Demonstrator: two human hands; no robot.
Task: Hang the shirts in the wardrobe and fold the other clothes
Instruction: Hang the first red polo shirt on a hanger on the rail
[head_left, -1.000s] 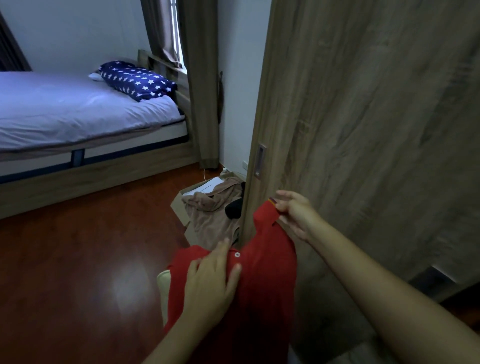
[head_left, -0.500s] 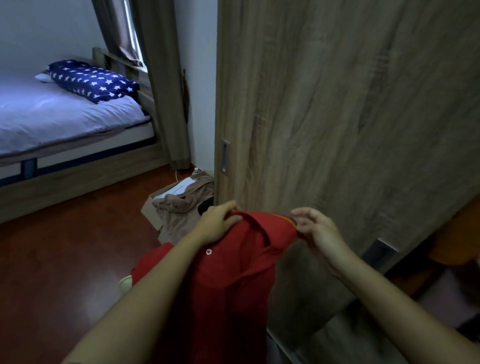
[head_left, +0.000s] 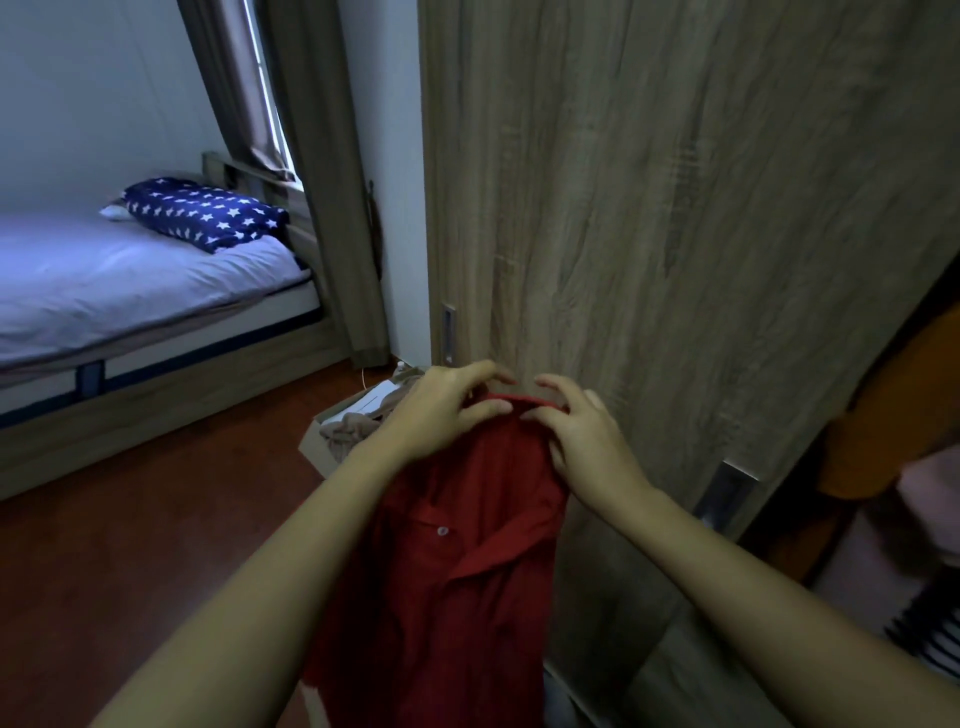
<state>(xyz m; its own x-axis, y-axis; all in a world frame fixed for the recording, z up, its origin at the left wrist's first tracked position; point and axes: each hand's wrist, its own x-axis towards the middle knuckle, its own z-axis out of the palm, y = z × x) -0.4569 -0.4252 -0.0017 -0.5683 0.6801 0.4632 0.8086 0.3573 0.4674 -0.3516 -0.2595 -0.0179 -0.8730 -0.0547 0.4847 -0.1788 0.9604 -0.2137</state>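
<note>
A red polo shirt (head_left: 457, 561) with a white button hangs in front of me, its collar uppermost. My left hand (head_left: 441, 410) pinches the collar's left side and my right hand (head_left: 582, 441) grips its right side; both sit close together at the top of the shirt. Directly behind it stands the wooden wardrobe sliding door (head_left: 649, 234). At the right edge the wardrobe opening shows hanging clothes: an orange garment (head_left: 893, 415), something pink below it, and a striped piece at the bottom corner. I cannot see any hanger in the shirt.
A cardboard box (head_left: 317, 441) with beige clothes (head_left: 353, 431) stands on the red-brown floor (head_left: 130, 545) beside the door's left edge. Further left is a bed (head_left: 130, 280) with a star-patterned blue pillow (head_left: 208, 215). Curtains (head_left: 322, 171) hang in the corner.
My left hand went from lying flat on the shirt's front up to the collar. Both hands have come closer together at the collar, and the view has swung right, revealing the wardrobe opening.
</note>
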